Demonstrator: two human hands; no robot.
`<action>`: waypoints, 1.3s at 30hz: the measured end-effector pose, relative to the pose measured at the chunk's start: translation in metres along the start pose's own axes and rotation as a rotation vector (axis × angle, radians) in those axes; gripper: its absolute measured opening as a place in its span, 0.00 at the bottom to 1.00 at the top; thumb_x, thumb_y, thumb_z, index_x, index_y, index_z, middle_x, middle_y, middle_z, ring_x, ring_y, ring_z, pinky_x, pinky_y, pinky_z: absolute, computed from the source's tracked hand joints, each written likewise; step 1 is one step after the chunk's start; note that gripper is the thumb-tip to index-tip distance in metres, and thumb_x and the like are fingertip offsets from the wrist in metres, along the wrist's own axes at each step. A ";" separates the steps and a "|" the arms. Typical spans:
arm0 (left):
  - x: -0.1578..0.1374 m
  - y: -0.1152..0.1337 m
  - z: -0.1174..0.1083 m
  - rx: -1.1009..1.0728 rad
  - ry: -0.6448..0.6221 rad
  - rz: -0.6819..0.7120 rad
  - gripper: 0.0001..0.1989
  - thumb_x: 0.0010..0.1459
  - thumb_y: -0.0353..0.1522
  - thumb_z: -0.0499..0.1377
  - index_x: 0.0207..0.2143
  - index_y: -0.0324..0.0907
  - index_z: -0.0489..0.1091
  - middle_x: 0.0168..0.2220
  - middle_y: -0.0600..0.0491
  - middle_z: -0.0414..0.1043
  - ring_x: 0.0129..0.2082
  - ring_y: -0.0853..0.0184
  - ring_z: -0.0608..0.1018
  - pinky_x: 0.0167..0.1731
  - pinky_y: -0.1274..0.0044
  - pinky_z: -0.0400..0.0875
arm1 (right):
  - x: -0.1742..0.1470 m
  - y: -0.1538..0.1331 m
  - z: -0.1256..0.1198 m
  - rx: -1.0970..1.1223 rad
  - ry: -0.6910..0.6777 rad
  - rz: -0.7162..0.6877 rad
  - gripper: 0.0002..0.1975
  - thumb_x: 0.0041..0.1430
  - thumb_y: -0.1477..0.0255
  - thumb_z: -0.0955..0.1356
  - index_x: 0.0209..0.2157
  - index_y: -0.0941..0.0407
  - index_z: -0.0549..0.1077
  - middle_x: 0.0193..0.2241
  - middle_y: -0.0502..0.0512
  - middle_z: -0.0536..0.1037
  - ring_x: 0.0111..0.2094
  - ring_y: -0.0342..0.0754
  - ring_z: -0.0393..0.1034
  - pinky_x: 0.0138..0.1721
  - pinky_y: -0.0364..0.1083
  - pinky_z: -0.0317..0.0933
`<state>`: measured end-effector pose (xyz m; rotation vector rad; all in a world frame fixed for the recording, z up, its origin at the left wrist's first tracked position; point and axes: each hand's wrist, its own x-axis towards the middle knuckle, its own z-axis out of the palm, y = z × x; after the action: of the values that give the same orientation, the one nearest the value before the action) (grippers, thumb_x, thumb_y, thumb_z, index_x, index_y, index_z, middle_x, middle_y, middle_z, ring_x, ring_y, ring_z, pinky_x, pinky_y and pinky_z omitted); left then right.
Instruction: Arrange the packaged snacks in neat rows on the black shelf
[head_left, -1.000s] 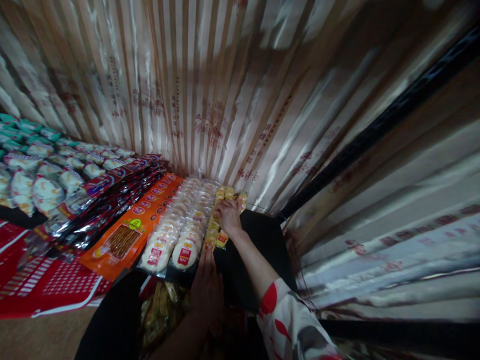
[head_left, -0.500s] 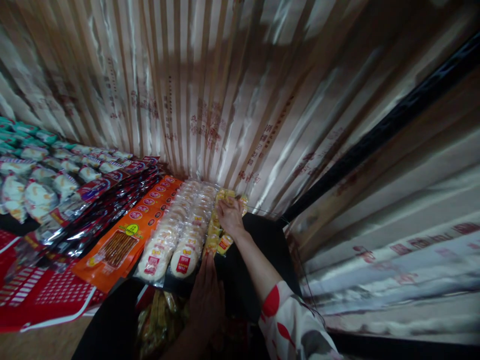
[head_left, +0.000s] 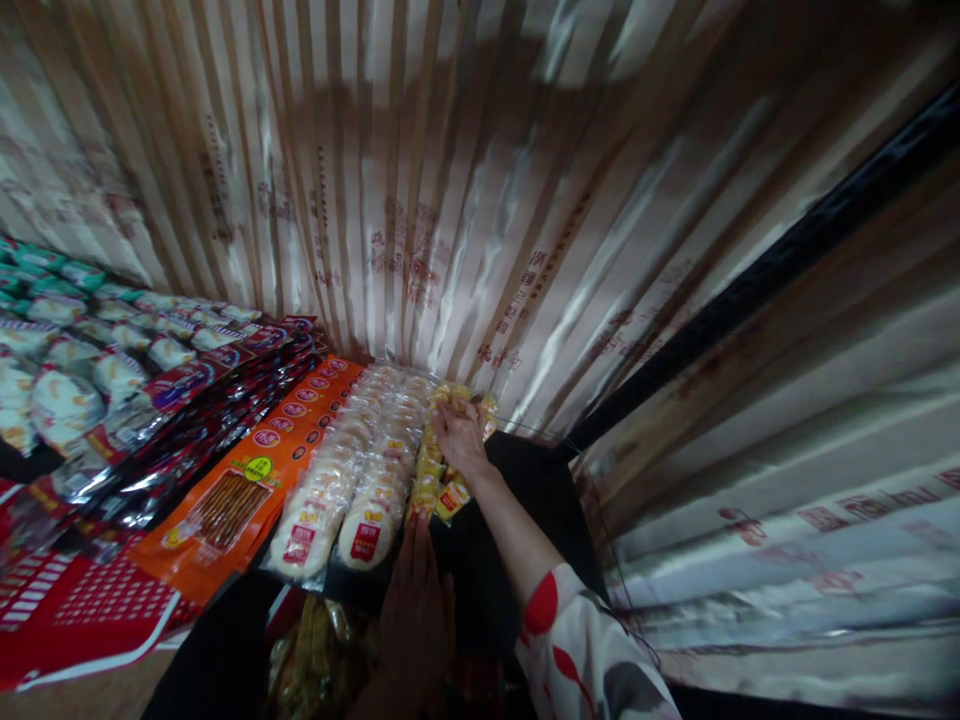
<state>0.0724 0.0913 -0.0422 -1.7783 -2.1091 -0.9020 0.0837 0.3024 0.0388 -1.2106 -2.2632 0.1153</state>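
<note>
Small yellow snack packets (head_left: 429, 470) stand in a row on a black shelf (head_left: 517, 500). My right hand (head_left: 461, 437) reaches over the far end of the row, its fingers curled down onto a packet there; the fingertips are partly hidden. My left hand (head_left: 414, 585) lies at the near end, fingers stretched out and together, the tips against the front packet. One loose yellow packet (head_left: 452, 499) leans beside the row, below my right wrist. Just left of the row are two rows of round white crackers (head_left: 365, 540) in clear wrap.
An orange bag of stick snacks (head_left: 232, 500), dark shiny packs (head_left: 217, 410) and many white packets (head_left: 67, 400) fill the left. A red basket (head_left: 97, 600) sits low left. Behind hangs a pleated printed curtain (head_left: 420, 200); a black bar (head_left: 750, 270) slants across the right.
The view has shifted slightly, so the goods at left sit a little lower. Both hands stay at the two ends of the yellow row, with hardly any movement.
</note>
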 end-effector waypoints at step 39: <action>0.007 0.004 0.002 0.036 0.024 -0.065 0.33 0.59 0.35 0.48 0.63 0.34 0.38 0.61 0.45 0.55 0.59 0.61 0.61 0.52 0.69 0.63 | 0.075 0.026 0.000 -0.187 -0.359 0.195 0.28 0.65 0.62 0.48 0.37 0.52 0.77 0.45 0.52 0.76 0.58 0.53 0.51 0.57 0.61 0.31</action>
<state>0.0745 0.0987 -0.0390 -1.6819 -2.1656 -0.8914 0.0702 0.3765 0.0627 -1.6192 -2.4970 0.2143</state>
